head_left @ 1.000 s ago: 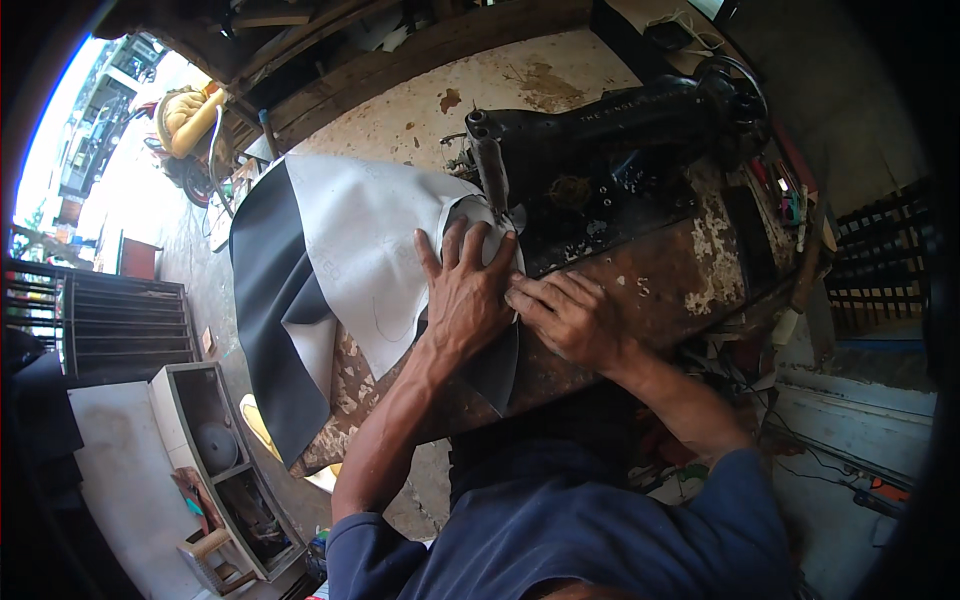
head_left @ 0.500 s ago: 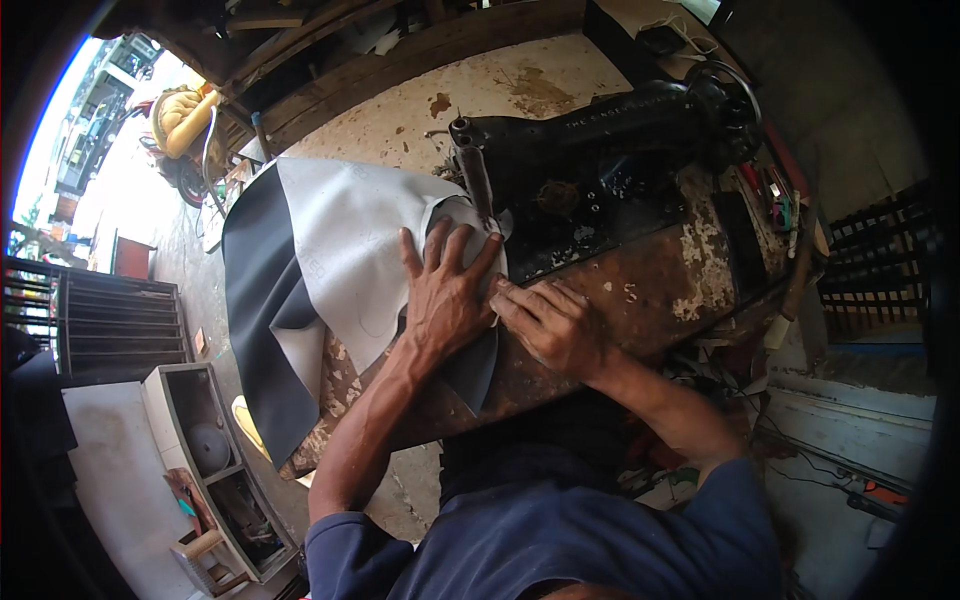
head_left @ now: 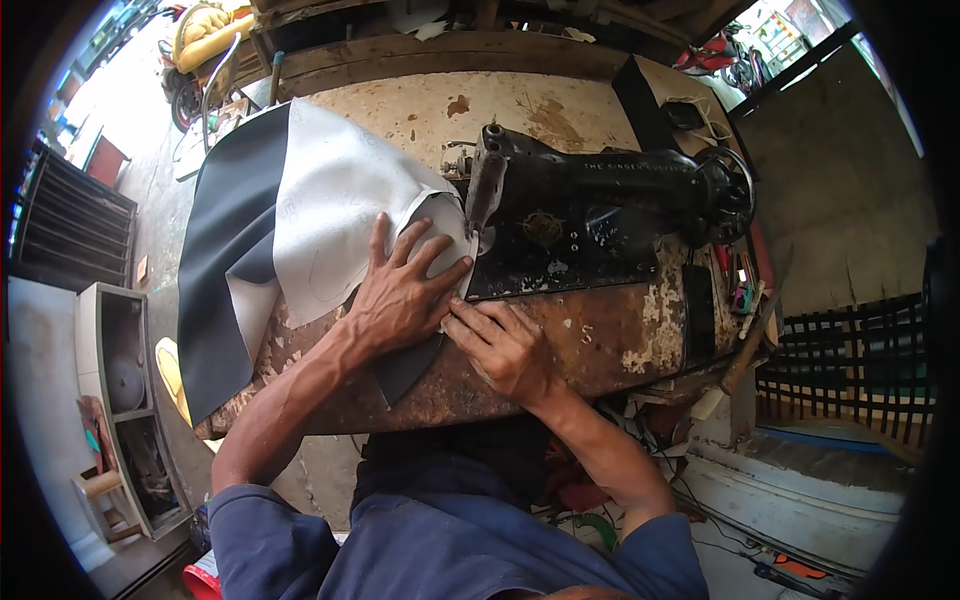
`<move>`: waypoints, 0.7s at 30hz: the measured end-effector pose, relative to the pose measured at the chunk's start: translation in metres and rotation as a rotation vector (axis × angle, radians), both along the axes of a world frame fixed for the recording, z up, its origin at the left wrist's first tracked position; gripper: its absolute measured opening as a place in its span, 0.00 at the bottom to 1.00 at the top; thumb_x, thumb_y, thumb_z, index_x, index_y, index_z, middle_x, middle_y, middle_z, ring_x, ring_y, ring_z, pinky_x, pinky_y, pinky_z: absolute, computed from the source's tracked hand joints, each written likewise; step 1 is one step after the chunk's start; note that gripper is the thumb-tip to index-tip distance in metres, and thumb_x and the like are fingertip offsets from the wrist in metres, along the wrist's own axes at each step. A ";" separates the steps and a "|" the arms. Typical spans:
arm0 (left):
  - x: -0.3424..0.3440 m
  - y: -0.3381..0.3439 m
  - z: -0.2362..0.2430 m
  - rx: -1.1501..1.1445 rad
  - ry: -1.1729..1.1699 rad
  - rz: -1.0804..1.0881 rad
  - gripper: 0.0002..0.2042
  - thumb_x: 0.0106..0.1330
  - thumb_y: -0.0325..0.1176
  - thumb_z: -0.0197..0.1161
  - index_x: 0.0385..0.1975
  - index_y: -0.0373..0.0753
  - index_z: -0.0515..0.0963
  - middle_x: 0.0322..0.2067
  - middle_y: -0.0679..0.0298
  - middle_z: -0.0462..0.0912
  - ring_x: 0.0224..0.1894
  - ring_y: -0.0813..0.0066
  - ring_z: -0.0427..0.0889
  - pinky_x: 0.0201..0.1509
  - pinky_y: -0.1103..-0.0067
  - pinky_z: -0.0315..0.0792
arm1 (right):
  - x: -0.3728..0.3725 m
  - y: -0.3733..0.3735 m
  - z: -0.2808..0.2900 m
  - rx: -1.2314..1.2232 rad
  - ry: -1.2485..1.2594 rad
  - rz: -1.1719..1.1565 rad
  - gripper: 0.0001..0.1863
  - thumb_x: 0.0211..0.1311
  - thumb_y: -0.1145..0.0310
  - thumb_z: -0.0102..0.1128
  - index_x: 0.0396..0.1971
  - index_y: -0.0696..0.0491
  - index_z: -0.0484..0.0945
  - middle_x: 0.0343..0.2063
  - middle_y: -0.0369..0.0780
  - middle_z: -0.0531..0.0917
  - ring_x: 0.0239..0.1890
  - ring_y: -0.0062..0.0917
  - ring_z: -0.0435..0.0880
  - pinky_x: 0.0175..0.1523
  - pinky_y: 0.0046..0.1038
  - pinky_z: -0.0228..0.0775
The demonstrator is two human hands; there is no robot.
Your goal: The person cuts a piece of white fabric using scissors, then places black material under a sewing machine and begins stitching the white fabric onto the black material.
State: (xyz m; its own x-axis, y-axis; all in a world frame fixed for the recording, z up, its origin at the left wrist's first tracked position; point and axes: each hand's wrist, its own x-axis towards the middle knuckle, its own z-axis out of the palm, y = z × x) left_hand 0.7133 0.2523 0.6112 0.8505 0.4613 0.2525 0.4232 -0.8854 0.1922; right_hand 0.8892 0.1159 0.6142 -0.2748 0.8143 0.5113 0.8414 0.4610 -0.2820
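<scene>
A black sewing machine [head_left: 600,210] stands on a worn, rusty table [head_left: 610,335]. A sheet of material, black on one side and pale grey on the other [head_left: 320,200], lies folded across the table's left half and hangs over its edge. My left hand [head_left: 405,290] is spread flat on the sheet just left of the needle. My right hand [head_left: 505,345] rests beside it, fingertips pinching the sheet's near edge by the machine bed.
A dark flat block [head_left: 645,100] and small tools [head_left: 735,275] lie at the table's right. A wooden shelf unit [head_left: 125,400] stands on the floor at left, next to a metal grille [head_left: 60,215]. Cables and clutter lie under the table at right.
The view has shifted, so the machine and table now sit more upright and central. Both hands stay on the sheet near the needle, the left fingers spread a little wider.
</scene>
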 end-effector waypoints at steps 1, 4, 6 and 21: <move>0.001 -0.001 0.000 0.010 -0.027 0.013 0.24 0.65 0.43 0.66 0.62 0.53 0.81 0.63 0.57 0.71 0.75 0.50 0.58 0.78 0.37 0.35 | 0.000 0.001 0.003 0.001 0.004 -0.003 0.21 0.53 0.73 0.62 0.50 0.56 0.85 0.54 0.44 0.86 0.49 0.35 0.84 0.55 0.37 0.79; 0.003 -0.003 -0.002 0.018 -0.054 0.035 0.22 0.66 0.44 0.65 0.61 0.52 0.81 0.62 0.58 0.72 0.75 0.50 0.59 0.77 0.36 0.36 | 0.000 0.001 0.004 0.008 0.001 -0.013 0.20 0.53 0.73 0.63 0.48 0.56 0.86 0.53 0.43 0.86 0.48 0.34 0.84 0.54 0.35 0.80; 0.005 -0.004 -0.003 0.020 -0.055 0.043 0.22 0.67 0.44 0.65 0.61 0.52 0.81 0.62 0.58 0.72 0.75 0.50 0.59 0.77 0.36 0.36 | 0.000 0.002 0.002 0.018 -0.006 -0.021 0.19 0.52 0.74 0.64 0.47 0.56 0.86 0.53 0.43 0.87 0.48 0.34 0.84 0.53 0.35 0.80; 0.018 -0.011 -0.012 -0.002 -0.100 0.153 0.25 0.63 0.43 0.69 0.62 0.53 0.80 0.65 0.58 0.69 0.76 0.49 0.56 0.77 0.36 0.35 | -0.003 0.005 -0.001 0.028 0.042 -0.137 0.18 0.51 0.78 0.69 0.46 0.56 0.86 0.50 0.42 0.88 0.42 0.32 0.85 0.47 0.33 0.81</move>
